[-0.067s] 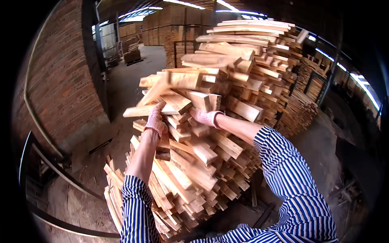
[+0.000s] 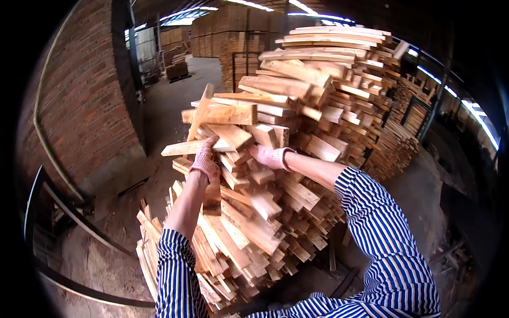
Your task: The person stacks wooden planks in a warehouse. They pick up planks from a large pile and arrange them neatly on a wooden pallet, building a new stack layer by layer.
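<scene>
Here we reach into a tall heap of rough wooden offcuts [image 2: 249, 233], both forearms in blue-striped sleeves [image 2: 387, 238] coming up from the lower edge. Our left hand [image 2: 204, 162], in a pinkish work glove, lies against the underside of a pale flat slat [image 2: 185, 148] that juts out past the heap's left edge; the fingers curl around it, holding it. Our right hand [image 2: 269, 156], gloved the same, rests flat among the blocks near the middle of the heap's face, fingers spread narrow; whether it grips a piece we cannot tell. Just above the slat a thicker board [image 2: 220, 114] lies crosswise, and a thin strip [image 2: 200, 111] leans up tilted beside it.

The pieces are far too many to count; we see two gloves and two sleeves. To the heap's left there is open dirt floor [image 2: 159, 116] running back along a brick wall [image 2: 79, 106]. To the right the heap crowds against lower neat stacks [image 2: 395, 146]. Farther back, tall square stacks of timber [image 2: 233, 37] stand under the roof lights.
</scene>
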`<state>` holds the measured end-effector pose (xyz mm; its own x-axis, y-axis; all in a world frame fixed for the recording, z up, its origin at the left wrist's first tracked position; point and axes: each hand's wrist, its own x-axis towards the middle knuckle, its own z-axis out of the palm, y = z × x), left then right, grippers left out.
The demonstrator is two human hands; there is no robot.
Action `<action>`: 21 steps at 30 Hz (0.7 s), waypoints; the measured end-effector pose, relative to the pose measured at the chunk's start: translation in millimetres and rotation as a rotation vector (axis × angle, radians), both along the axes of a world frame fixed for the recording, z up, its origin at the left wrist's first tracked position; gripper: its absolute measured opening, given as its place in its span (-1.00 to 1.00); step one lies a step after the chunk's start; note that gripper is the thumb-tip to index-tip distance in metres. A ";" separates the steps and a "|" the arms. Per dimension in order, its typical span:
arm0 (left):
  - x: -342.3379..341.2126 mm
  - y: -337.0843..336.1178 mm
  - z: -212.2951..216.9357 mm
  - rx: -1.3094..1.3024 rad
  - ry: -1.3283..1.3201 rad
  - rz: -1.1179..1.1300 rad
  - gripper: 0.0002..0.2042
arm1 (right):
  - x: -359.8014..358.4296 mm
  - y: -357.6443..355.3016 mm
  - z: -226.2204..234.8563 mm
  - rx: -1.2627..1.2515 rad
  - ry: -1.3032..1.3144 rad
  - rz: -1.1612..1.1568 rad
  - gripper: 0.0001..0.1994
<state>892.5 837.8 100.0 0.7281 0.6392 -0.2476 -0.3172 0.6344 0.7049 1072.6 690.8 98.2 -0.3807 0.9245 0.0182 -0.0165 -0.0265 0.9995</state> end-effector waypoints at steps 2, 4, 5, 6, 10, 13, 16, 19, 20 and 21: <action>-17.5 10.7 -22.7 -0.017 -0.105 -0.054 -0.62 | -24.7 -9.4 -27.1 0.007 -0.300 0.166 -0.80; -30.8 30.7 -54.4 0.028 -0.019 0.062 -0.67 | -61.6 -31.4 -60.9 -0.117 -0.244 0.197 -0.74; -44.0 45.5 -68.4 0.036 0.040 0.100 -0.70 | -96.9 -46.2 -59.1 -0.353 0.147 0.061 -0.67; -52.7 58.0 -80.0 0.046 0.041 0.126 -0.70 | -132.8 -65.6 -42.5 -0.607 0.593 -0.145 -0.60; -17.5 13.6 -67.9 0.186 0.161 0.064 -0.68 | -174.7 -95.7 88.0 -1.262 1.583 -0.602 -0.45; -166.7 126.9 -141.2 0.165 0.015 -0.041 -0.67 | -245.3 6.8 173.5 -0.526 1.807 0.264 -0.69; -16.6 31.7 -86.4 0.099 0.110 0.007 -0.74 | -145.2 127.3 162.5 0.119 1.295 0.046 -0.33; -63.4 63.0 -93.9 0.155 0.067 0.155 -0.82 | -160.9 179.4 125.4 -0.142 1.478 -0.387 -0.10; -61.9 69.0 -106.5 0.159 -0.004 0.131 -0.83 | -155.9 178.2 104.2 -0.209 1.436 -0.476 -0.12; -36.3 37.0 -88.5 0.050 -0.136 -0.069 -0.84 | -109.4 162.2 76.6 -0.229 1.389 -0.642 -0.14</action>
